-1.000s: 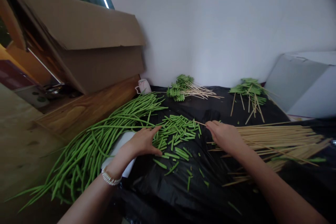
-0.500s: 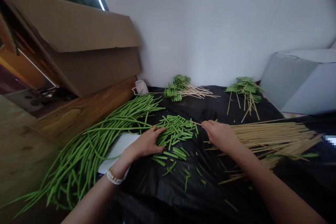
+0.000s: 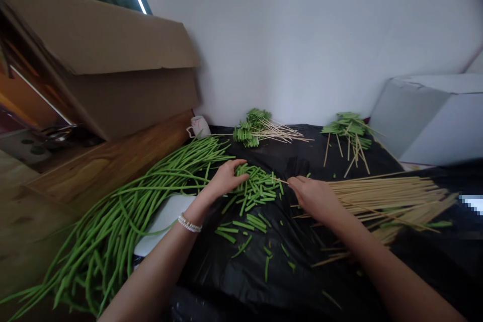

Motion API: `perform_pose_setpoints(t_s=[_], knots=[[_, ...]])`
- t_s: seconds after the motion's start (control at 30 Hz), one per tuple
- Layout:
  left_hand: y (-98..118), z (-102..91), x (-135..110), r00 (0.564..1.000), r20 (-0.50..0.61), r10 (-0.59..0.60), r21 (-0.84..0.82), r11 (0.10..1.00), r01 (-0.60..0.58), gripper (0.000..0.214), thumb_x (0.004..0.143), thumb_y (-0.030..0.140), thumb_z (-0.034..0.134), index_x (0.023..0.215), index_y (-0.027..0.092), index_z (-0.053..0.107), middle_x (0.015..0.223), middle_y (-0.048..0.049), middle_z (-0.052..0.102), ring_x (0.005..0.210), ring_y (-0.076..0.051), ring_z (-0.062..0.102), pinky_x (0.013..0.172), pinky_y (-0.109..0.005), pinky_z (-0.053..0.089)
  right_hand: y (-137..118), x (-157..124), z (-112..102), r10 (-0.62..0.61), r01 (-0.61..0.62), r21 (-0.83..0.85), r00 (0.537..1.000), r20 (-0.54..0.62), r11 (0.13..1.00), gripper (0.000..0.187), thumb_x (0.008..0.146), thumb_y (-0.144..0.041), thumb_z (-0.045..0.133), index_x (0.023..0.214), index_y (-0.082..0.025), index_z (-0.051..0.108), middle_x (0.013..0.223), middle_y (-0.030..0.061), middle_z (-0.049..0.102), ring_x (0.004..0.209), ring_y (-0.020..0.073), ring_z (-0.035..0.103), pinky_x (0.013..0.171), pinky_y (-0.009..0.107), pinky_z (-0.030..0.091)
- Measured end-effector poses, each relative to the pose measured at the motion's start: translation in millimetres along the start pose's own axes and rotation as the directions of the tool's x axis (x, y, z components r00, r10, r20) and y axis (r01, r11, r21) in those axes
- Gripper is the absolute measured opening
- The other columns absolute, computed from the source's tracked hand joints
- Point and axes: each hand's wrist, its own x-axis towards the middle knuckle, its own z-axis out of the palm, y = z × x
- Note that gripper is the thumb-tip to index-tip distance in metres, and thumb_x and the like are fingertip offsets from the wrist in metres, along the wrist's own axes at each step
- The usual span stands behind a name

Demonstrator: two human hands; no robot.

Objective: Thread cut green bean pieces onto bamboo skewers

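Cut pieces of green bean [image 3: 256, 186] lie in a loose pile in the middle of the black plastic sheet [image 3: 226, 271]. My left hand [image 3: 226, 177] is over the pile's left edge, thumb and fingers apart, with no piece visible in its grasp. In my right hand [image 3: 311, 195], closed just right of the pile, is a thin wooden skewer [image 3: 280, 180] whose tip points left toward the pieces. Long whole green beans [image 3: 124, 211] spread in a heap left of my left hand. Beneath my right wrist and beyond it lie many bare skewers [image 3: 392, 193].
Skewered bean pieces [image 3: 249, 128] lie by the wall beside a white mug [image 3: 199, 126]. Another skewered bunch [image 3: 349, 128] rests at the back right, near a white box [image 3: 426, 115]. A cardboard box [image 3: 124, 70] stands at the left. Under the long beans is a white board [image 3: 162, 224].
My left hand has moved up and slightly right, to the far left side of the pile. My right hand keeps its grip on the skewer, nearly still. The view has shifted slightly.
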Motion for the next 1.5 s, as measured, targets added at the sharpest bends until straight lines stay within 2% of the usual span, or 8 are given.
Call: perform_pose_setpoints(t_s=[0.2,0.37,0.5,0.67,0.9,1.07,1.37,1.5], knots=[[-3.1,3.0,19.1,0.999,0.044,0.012,-0.184,0.983,-0.004,0.049,0.086,0.047,0.050,0.125,0.019,0.061,0.102,-0.0074,0.071,0.068,-0.018,0.061,0.069,-0.030,0.047,-0.8,0.2,0.6,0.003,-0.003,-0.012,1.000,-0.002,1.000,0.021,0.093,-0.016,0.038,0.092,-0.019,0.059,0.086,0.0029,0.065,0.070,0.0148,0.060,0.054,0.028,0.024],[-26.9,12.9,22.3,0.972,-0.231,0.035,0.056,0.998,-0.022,0.034,0.088,0.035,0.050,0.106,0.015,0.071,0.104,-0.0122,0.070,0.097,-0.026,0.061,0.092,-0.038,0.042,-1.8,0.5,3.9,-0.004,0.004,0.005,1.000,-0.027,1.000,0.022,0.092,-0.014,0.039,0.092,-0.019,0.060,0.084,0.0024,0.065,0.069,0.0139,0.058,0.055,0.028,0.024],[-42.2,23.4,18.3,0.983,-0.166,0.073,0.059,0.996,-0.064,0.029,0.090,0.031,0.049,0.105,0.018,0.070,0.106,-0.0095,0.070,0.100,-0.023,0.062,0.092,-0.035,0.042,-3.1,0.7,4.9,0.007,-0.005,0.023,0.997,-0.083,1.000,0.021,0.092,-0.015,0.040,0.090,-0.019,0.061,0.082,0.0023,0.063,0.071,0.0148,0.057,0.057,0.028,0.027],[-27.4,21.0,9.5,0.965,-0.230,0.123,-0.019,0.991,-0.130,0.021,0.085,0.035,0.059,0.083,0.019,0.072,0.085,-0.0053,0.069,0.082,-0.019,0.061,0.079,-0.031,0.043,-3.5,1.1,7.0,-0.037,0.052,0.068,0.979,-0.202,0.996,0.023,0.089,-0.011,0.042,0.096,-0.017,0.062,0.082,0.0044,0.062,0.080,0.0170,0.056,0.069,0.028,0.036],[1.0,19.0,-4.1,0.956,0.034,0.293,0.127,0.947,-0.295,0.021,0.072,0.043,0.073,0.074,0.022,0.073,0.081,-0.0042,0.060,0.084,-0.020,0.051,0.079,-0.033,0.039,-4.5,1.2,13.4,-0.091,0.106,0.034,0.951,-0.295,0.994,0.027,0.084,-0.006,0.044,0.101,-0.016,0.063,0.082,0.0047,0.062,0.077,0.0161,0.054,0.067,0.027,0.038],[8.7,19.0,-9.4,0.953,0.093,0.289,0.239,0.922,-0.304,0.013,0.074,0.035,0.070,0.076,0.022,0.072,0.088,-0.0056,0.057,0.090,-0.022,0.048,0.083,-0.036,0.037,-5.9,1.0,11.9,-0.103,0.123,0.036,0.933,-0.345,0.992,0.026,0.085,-0.007,0.044,0.099,-0.015,0.064,0.079,0.0044,0.061,0.074,0.0163,0.053,0.065,0.027,0.038],[10.7,19.4,-3.7,0.978,-0.075,0.196,-0.283,0.936,-0.209,0.009,0.074,0.026,0.069,0.079,0.018,0.070,0.096,-0.0066,0.067,0.094,-0.021,0.058,0.092,-0.037,0.039,-7.0,0.5,7.6,-0.142,0.166,0.009,0.871,-0.470,0.986,0.032,0.090,-0.009,0.040,0.114,-0.010,0.060,0.079,0.0051,0.061,0.074,0.0166,0.054,0.069,0.028,0.040],[14.2,20.9,-3.4,1.000,-0.010,-0.024,-0.729,0.685,0.009,0.020,0.075,0.032,0.072,0.085,0.016,0.068,0.081,-0.0048,0.070,0.073,-0.015,0.061,0.072,-0.027,0.046,-10.8,-3.1,7.1,-0.144,0.127,-0.070,0.844,-0.516,0.990,0.036,0.091,-0.011,0.042,0.125,-0.014,0.056,0.073,0.0001,0.059,0.059,0.0129,0.051,0.058,0.028,0.035]])
